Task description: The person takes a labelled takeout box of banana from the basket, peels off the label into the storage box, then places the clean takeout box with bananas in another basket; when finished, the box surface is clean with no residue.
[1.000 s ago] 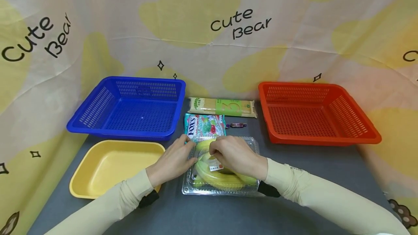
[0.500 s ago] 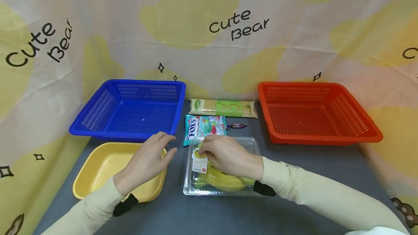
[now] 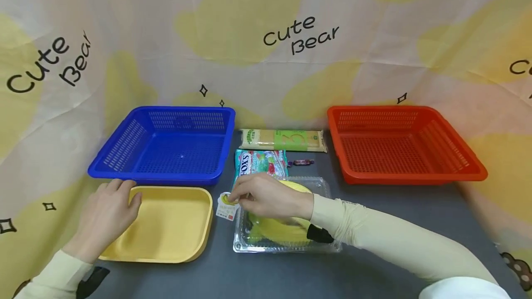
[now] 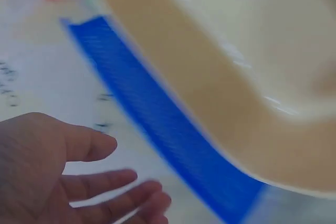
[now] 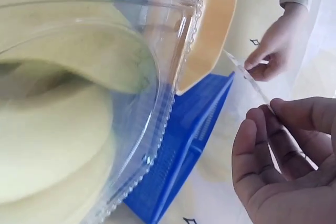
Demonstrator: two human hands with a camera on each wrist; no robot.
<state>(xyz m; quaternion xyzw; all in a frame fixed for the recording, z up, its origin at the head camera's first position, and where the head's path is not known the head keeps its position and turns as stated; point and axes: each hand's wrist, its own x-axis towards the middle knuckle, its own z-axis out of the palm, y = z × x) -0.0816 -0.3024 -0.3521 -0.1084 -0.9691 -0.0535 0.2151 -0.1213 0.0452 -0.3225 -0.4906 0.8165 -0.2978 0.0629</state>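
Note:
My right hand (image 3: 270,197) pinches a white label (image 3: 226,211) with a yellow picture on it, between thumb and fingertips. In the right wrist view the label (image 5: 249,77) shows nearly edge-on from the fingers. Beneath and beside that hand lies a clear plastic clamshell box (image 3: 245,243) with bananas (image 3: 278,232) inside, its lid closed. My left hand (image 3: 104,220) is over the left side of the yellow basin (image 3: 166,256), holding nothing. The left wrist view shows its fingers (image 4: 121,203) loosely spread, apart from the basin's rim.
A blue basket (image 3: 183,181) stands behind the basin, and a red basket (image 3: 415,178) is at the right. Between them lie a pack of noodles (image 3: 291,140), a FOX'S candy bag (image 3: 262,163) and one small wrapped candy (image 3: 302,163). A printed curtain (image 3: 266,77) hangs behind.
My left hand has left the box and moved left over the basin. The right hand has lifted the label off the box lid and carried it leftward.

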